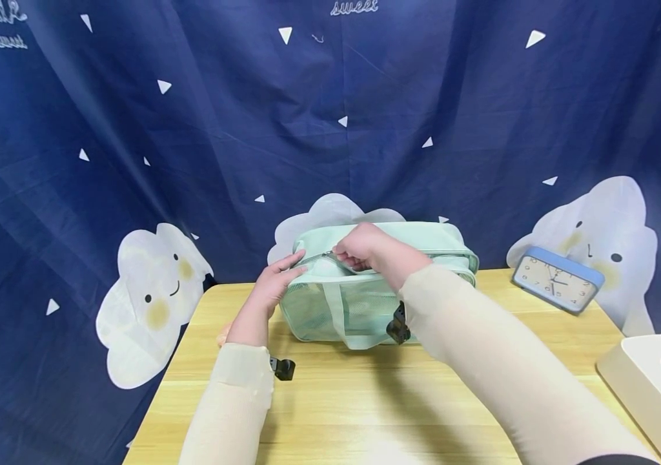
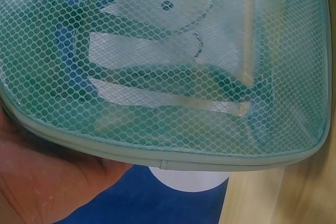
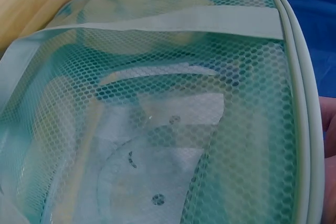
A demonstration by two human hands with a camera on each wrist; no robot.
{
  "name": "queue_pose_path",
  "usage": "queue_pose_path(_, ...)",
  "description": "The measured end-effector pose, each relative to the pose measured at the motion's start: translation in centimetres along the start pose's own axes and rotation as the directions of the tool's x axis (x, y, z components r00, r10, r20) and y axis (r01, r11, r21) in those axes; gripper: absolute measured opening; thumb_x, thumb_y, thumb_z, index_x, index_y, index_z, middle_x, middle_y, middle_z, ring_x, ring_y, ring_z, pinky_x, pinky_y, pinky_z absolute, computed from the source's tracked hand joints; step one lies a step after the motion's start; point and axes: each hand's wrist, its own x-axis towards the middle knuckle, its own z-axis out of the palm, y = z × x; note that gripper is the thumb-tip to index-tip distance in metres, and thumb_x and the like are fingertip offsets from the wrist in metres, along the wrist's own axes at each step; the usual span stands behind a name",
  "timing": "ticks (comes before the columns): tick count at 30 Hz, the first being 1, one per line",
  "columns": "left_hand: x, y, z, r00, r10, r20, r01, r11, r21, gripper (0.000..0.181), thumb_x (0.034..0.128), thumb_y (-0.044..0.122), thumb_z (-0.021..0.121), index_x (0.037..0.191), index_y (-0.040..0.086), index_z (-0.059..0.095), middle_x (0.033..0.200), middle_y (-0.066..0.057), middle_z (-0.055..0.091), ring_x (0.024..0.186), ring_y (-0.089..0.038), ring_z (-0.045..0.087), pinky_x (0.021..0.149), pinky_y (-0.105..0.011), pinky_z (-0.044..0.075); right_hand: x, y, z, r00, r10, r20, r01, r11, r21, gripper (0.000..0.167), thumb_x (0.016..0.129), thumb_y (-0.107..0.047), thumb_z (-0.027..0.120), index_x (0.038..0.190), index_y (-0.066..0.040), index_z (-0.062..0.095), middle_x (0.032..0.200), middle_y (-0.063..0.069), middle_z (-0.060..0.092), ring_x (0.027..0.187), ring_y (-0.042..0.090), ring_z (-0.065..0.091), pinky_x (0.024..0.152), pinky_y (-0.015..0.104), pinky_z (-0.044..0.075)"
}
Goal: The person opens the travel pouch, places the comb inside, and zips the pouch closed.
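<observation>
1. While the surface (image 1: 325,400) spans the lower frame, a bag (image 1: 365,307) stands on it at centre.
2. Right hand (image 1: 368,247), centre: fingers curled, pinching the zipper (image 1: 320,255).
3. Left hand (image 1: 272,282), left of centre: fingers nearly straight, touching the bag's left end.

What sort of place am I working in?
Probably indoors, perhaps a home or a staged corner: a wooden table before a dark blue cloth printed with smiling clouds, and a blue clock.

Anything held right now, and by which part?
Bag, at its top zipper: right hand pinches there, exact grip hidden. Left hand rests on the bag's top left end.
</observation>
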Motion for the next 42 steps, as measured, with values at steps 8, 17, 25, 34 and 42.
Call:
queue_pose_path(8, -0.2, -0.1, 0.0, 1.000, 0.012, 0.006, -0.012, 1.000, -0.019, 0.055, 0.1012, 0.021, 0.069, 0.154, 0.010, 0.056, 0.169, -0.013, 0.036, 0.159, -0.030, 0.024, 0.129, -0.044, 0.018, -1.2, 0.1, -1.5, 1.000, -0.020, 0.018, 0.020, 1.000, -0.014, 0.020, 0.102, -0.005, 0.063, 0.082, -0.004, 0.067, 0.066, 0.000, 0.058, 0.058, 0.012, 0.051, 0.058, 0.023, 0.046)
queue_pose_path(17, -0.3, -0.1, 0.6, 1.000, 0.021, -0.021, -0.021, 1.000, -0.015, 0.053, 0.0999, 0.020, 0.071, 0.151, 0.010, 0.059, 0.167, -0.013, 0.040, 0.158, -0.030, 0.027, 0.128, -0.043, 0.023, -2.3, 0.0, -2.8, 1.000, -0.030, 0.010, 0.030, 0.996, -0.087, 0.030, 0.102, -0.013, 0.064, 0.073, -0.006, 0.066, 0.061, -0.001, 0.053, 0.055, 0.012, 0.046, 0.054, 0.025, 0.037)
queue_pose_path(25, -0.1, -0.3, 1.1, 0.958, 0.233, -0.165, -0.242, 0.970, -0.037, 0.041, 0.0950, 0.006, 0.078, 0.134, -0.004, 0.070, 0.153, -0.022, 0.054, 0.138, -0.043, 0.053, 0.118, -0.052, 0.040, -2.2, 0.1, -2.7, 0.997, -0.073, 0.008, 0.073, 0.997, -0.029, 0.031, 0.104, -0.012, 0.063, 0.074, -0.007, 0.063, 0.062, -0.001, 0.054, 0.055, 0.011, 0.045, 0.052, 0.023, 0.036)
queue_pose_path(34, 0.1, 1.0, 0.3, 0.950, 0.310, -0.028, -0.304, 0.943, 0.134, 0.035, 0.0953, 0.009, 0.079, 0.128, -0.001, 0.075, 0.139, -0.019, 0.065, 0.126, -0.035, 0.059, 0.108, -0.045, 0.048, -2.4, -0.3, -2.3, 0.996, -0.093, -0.011, 0.093, 0.996, 0.006, 0.033, 0.104, -0.013, 0.064, 0.072, -0.007, 0.063, 0.060, -0.001, 0.052, 0.054, 0.012, 0.043, 0.051, 0.024, 0.033)
queue_pose_path(42, 0.7, 2.7, 0.3, 0.975, 0.209, 0.076, -0.222, 0.930, 0.291, 0.022, 0.0975, 0.011, 0.078, 0.117, 0.001, 0.081, 0.120, -0.014, 0.075, 0.102, -0.025, 0.067, 0.083, -0.029, 0.053, -2.4, -0.2, -2.3, 0.995, -0.100, -0.017, 0.101, 0.994, 0.038, 0.034, 0.104, -0.012, 0.063, 0.071, -0.006, 0.062, 0.059, -0.001, 0.052, 0.053, 0.011, 0.042, 0.050, 0.022, 0.033)
